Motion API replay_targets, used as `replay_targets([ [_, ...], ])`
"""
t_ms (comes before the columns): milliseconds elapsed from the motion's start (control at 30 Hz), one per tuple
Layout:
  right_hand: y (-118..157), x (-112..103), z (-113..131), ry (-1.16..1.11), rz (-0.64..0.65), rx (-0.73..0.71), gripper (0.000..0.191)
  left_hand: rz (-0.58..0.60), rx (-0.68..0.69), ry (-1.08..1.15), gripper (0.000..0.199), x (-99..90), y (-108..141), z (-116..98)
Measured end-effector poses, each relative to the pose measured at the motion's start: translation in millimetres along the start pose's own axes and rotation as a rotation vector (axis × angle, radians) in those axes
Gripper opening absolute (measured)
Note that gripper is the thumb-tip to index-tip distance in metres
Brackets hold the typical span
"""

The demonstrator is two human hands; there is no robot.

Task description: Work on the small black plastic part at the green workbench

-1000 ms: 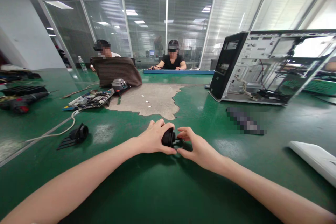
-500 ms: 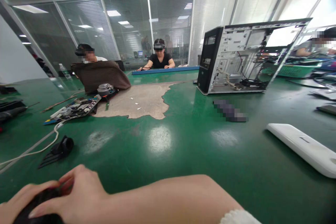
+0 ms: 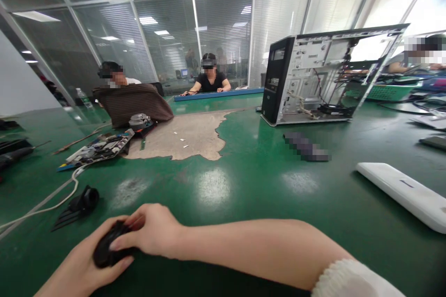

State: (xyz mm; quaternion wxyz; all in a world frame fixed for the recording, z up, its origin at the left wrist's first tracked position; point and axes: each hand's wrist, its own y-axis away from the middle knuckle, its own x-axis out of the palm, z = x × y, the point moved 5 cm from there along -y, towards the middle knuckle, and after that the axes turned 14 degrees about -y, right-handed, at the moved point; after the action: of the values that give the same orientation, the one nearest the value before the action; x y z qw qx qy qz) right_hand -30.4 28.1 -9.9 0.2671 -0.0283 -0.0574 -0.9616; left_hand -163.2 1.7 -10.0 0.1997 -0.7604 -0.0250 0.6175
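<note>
Low at the left, both of my hands are closed on one small, rounded black object [image 3: 110, 246], about as big as a computer mouse. My left hand [image 3: 85, 257] holds it from the left, with the thumb along its lower side. Reaching across from the right, my right hand [image 3: 155, 229] grips its right and upper part. My fingers cover much of the object, so its exact kind does not show. A black plastic piece [image 3: 81, 204] with a round end and flat slats lies on the green table [image 3: 223, 213] just beyond my left hand.
An opened computer case [image 3: 313, 74] stands at the back right. A white device [image 3: 400, 195] lies at the right, and a blurred-out dark item [image 3: 304, 146] before the case. Circuit boards [image 3: 99, 148], a pale cable [image 3: 75, 181] and a brown cloth [image 3: 134, 104] are at the left. Several people sit beyond.
Both my hands, with the black object between them, have moved right and up into fuller view. The things on the table have stayed in place.
</note>
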Motion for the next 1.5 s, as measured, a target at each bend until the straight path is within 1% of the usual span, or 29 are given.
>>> replay_targets([
  [33,6.8,-21.7,3.0,-0.039,-0.064,-0.032,0.044,0.076,0.058,0.049,0.051,2.5,-11.8,-17.6],
  [67,13.6,-44.5,6.2,-0.047,-0.134,-0.065,0.04,0.122,0.087,0.082,0.049,5.2,-26.7,-36.7],
  [133,26.9,-90.6,14.0,-0.074,-0.248,-0.154,0.035,0.169,0.165,0.144,0.046,13.5,-61.6,-80.9],
  [167,33.6,-112.6,18.9,-0.081,-0.284,-0.218,0.031,0.164,0.196,0.172,0.046,18.4,-79.4,-102.7],
  [233,45.4,-152.6,23.5,-0.077,-0.324,-0.265,0.026,0.143,0.252,0.19,0.049,30.6,-109.7,-141.4],
  [267,50.9,-169.8,24.7,-0.07,-0.336,-0.284,0.025,0.1,0.272,0.183,0.052,35.6,-121.3,-156.7],
  [333,61.2,-196.6,24.6,-0.044,-0.354,-0.321,0.025,0.039,0.334,0.145,0.059,45.2,-135.1,-180.4],
  [400,70.9,-211.8,21.8,-0.032,-0.369,-0.35,0.026,0.011,0.4,0.134,0.064,51.7,-138.4,-194.6],
  [467,79.5,-215.3,18.4,-0.023,-0.354,-0.361,0.024,-0.008,0.438,0.123,0.066,53.6,-135.5,-200.7],
  [567,90.5,-208.8,16.0,0.03,-0.323,-0.363,0.023,-0.023,0.481,0.088,0.069,51.1,-127.3,-202.7],
  [667,96.2,-202.4,16.5,0.019,-0.291,-0.377,0.026,-0.049,0.498,0.066,0.072,47.4,-122.3,-201.4],
  [767,94.8,-200.9,16.3,0.001,-0.265,-0.363,0.024,-0.052,0.506,0.062,0.075,45.6,-121.0,-200.1],
  [900,89.4,-203.3,17.2,-0.015,-0.296,-0.368,0.017,-0.035,0.521,0.068,0.072,43.6,-121.7,-199.6],
  [967,87.7,-203.7,17.8,0.018,-0.317,-0.369,0.018,-0.023,0.522,0.085,0.072,43.2,-123.1,-199.2],
  [1033,87.2,-203.3,17.6,0.067,-0.326,-0.353,0.023,-0.014,0.525,0.096,0.072,43.6,-124.6,-199.0],
  [1100,87.6,-202.0,16.6,0.108,-0.308,-0.326,0.027,-0.012,0.525,0.094,0.07,44.7,-125.9,-198.6],
  [1200,89.8,-199.9,16.0,0.145,-0.26,-0.308,0.025,-0.009,0.516,0.092,0.068,46.3,-127.1,-197.8],
  [1267,91.8,-199.8,16.5,0.153,-0.255,-0.315,0.024,-0.005,0.51,0.094,0.067,46.8,-127.4,-197.5],
  [1400,92.3,-199.2,17.0,0.125,-0.234,-0.317,0.025,-0.014,0.507,0.091,0.065,46.6,-127.2,-197.6],
  [1500,89.4,-200.3,17.7,0.088,-0.252,-0.335,0.017,-0.019,0.509,0.09,0.068,46.7,-126.7,-197.9],
])
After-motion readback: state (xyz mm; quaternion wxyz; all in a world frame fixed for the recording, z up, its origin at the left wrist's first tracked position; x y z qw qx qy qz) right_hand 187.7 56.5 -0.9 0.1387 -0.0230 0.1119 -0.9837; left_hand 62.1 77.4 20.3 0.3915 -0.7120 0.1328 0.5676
